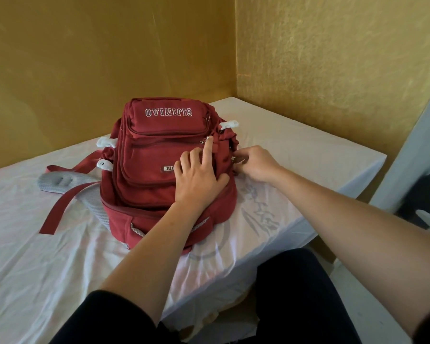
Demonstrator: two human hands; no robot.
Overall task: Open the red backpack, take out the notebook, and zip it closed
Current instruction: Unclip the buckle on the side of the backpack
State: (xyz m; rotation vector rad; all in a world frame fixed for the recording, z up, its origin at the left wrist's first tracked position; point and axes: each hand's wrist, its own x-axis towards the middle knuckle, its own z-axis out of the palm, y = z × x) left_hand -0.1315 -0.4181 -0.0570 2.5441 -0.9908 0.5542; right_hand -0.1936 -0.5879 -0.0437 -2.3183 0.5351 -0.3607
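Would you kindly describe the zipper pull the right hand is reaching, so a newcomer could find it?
Start at the red backpack on the white-sheeted table. On its right side, beside the right hand, hangs a small metal zipper pull, unlike the white plastic clips above.

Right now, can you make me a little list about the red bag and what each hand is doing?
bag: red backpack, lying front up on the white sheet
bag state: looks zipped; no notebook in view
left hand: left hand flat on the front, one finger pointing up
right hand: right hand at the bag's right side, by a zipper pull
straps: red and grey, spread out to the left
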